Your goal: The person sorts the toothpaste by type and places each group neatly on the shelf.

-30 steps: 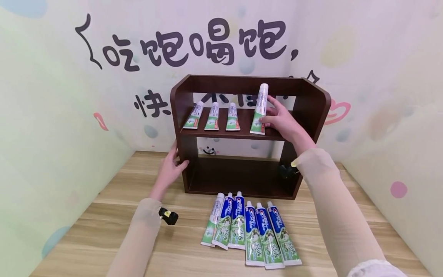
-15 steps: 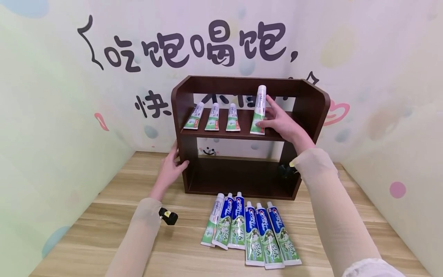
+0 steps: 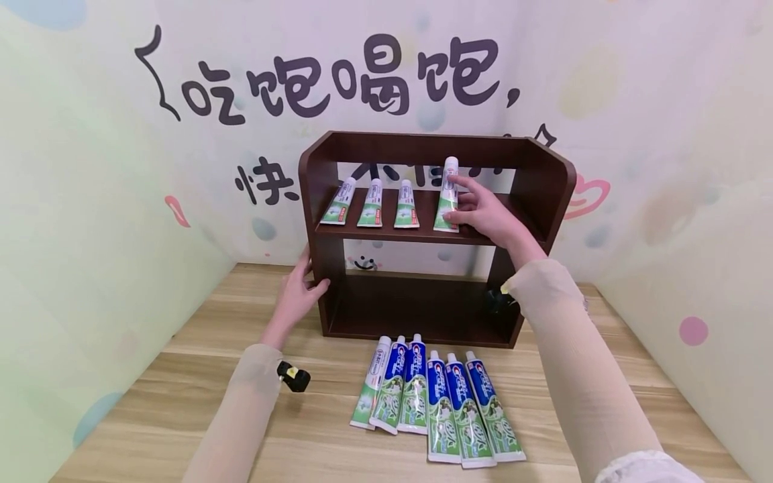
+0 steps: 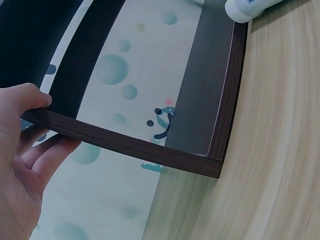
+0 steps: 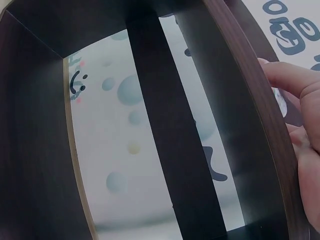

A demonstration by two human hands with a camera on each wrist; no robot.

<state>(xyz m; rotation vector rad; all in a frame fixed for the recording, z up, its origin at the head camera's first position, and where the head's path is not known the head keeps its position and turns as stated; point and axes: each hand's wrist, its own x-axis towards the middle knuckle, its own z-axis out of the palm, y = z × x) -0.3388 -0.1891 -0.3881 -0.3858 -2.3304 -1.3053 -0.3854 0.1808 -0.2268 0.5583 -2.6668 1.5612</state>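
In the head view my right hand (image 3: 486,211) holds a white-and-green toothpaste tube (image 3: 447,201) on the right part of the upper shelf. Its cap points up and its flat end is at the front edge. The thumb is low on the tube, the index finger higher up. The right wrist view mostly hides this tube behind the shelf board. My left hand (image 3: 298,288) grips the left side panel of the dark brown rack (image 3: 417,235), thumb inside and fingers outside in the left wrist view. Three similar tubes (image 3: 370,204) lean in a row on the upper shelf's left.
Before the rack, on the wooden table (image 3: 326,429), lie one white-and-green tube (image 3: 368,396) and several blue-and-green Crest tubes (image 3: 455,416), some overlapping. The lower shelf (image 3: 417,305) is bare. A printed wall (image 3: 253,47) stands close behind the rack.
The tube in my right hand has come down and slightly left, its cap lower against the rack. My right index finger has moved onto its front. The left hand stays on the panel.
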